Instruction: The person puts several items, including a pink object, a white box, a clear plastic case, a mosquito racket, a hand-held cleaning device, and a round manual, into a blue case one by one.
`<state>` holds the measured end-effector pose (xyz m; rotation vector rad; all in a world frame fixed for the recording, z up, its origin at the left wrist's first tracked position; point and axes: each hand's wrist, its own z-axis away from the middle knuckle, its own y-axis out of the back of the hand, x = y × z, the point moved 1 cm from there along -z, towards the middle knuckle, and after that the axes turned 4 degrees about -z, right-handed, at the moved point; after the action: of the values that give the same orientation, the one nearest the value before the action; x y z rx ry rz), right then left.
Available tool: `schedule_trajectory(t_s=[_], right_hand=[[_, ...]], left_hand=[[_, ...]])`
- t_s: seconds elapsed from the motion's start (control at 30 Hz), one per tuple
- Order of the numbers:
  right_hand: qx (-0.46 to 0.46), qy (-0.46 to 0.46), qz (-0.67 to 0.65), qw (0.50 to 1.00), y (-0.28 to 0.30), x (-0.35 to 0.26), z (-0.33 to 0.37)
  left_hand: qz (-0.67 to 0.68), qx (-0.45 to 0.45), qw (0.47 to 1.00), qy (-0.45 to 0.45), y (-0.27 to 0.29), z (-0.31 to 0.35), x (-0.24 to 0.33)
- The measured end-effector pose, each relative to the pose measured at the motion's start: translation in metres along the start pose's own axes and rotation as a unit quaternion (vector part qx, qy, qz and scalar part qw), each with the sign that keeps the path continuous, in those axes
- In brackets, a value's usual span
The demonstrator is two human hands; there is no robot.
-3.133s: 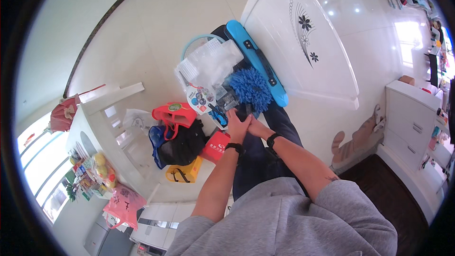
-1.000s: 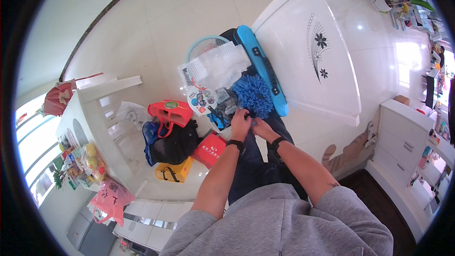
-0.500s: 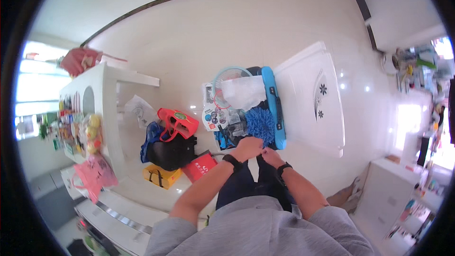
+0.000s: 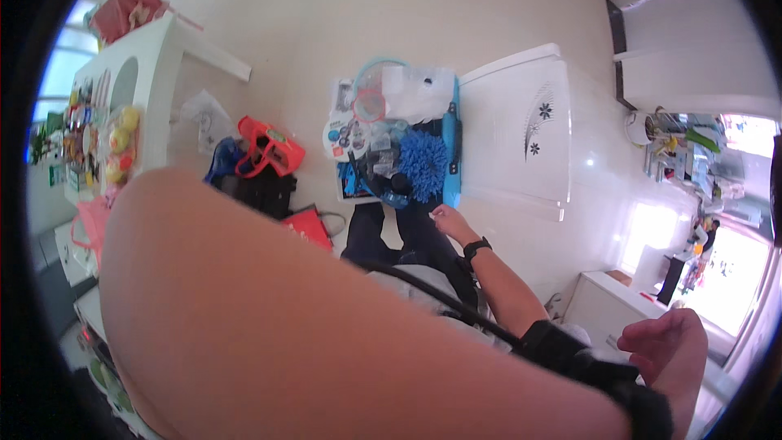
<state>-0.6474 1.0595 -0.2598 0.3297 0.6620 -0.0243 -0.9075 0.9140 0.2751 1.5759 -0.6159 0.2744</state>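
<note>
Close in front of me my left forearm sweeps across from the left, hiding much of the lower picture. A black band circles its wrist, and my left hand (image 4: 669, 344) hangs at the lower right, fingers loosely bent with nothing visible in them. Over my thigh, my right hand (image 4: 450, 222) pinches a small white piece (image 4: 432, 213) too small to name. Just beyond it stands a filled storage box with a blue side (image 4: 453, 147). Inside lie a blue shaggy mop head (image 4: 423, 165), white plastic wrapping (image 4: 417, 91) and a blue-rimmed net (image 4: 376, 75).
Right of the box rests a white lid with black flowers (image 4: 509, 134). Red-orange bag (image 4: 281, 151), black bag (image 4: 273, 193) and red bag (image 4: 309, 226) lie on the floor at left. Beyond them stands a white table (image 4: 167, 73). A white cabinet (image 4: 590, 310) is at right.
My left hand has left my right hand and swung up across my body to the lower right. My right hand stays near the box. The view has shifted, so the box appears higher.
</note>
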Motion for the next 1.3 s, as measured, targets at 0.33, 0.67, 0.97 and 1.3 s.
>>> schedule_trajectory(t_s=[0.33,0.67,0.97,1.3], right_hand=[[0.044,0.036,-0.011,0.998,-0.024,0.0,0.018],[0.024,-0.001,-0.058,0.998,-0.021,-0.033,0.02],[-0.085,0.135,-0.236,0.959,0.0,-0.214,0.114],[-0.042,0.224,-0.119,0.966,0.015,-0.272,0.192]], left_hand=[[0.021,0.029,0.999,-0.031,0.02,-0.001,0.04],[0.076,0.068,0.994,0.033,0.015,0.0,0.027],[0.078,0.02,0.997,0.011,0.025,0.0,0.034],[0.093,-0.047,0.992,-0.067,0.042,-0.006,0.079]])
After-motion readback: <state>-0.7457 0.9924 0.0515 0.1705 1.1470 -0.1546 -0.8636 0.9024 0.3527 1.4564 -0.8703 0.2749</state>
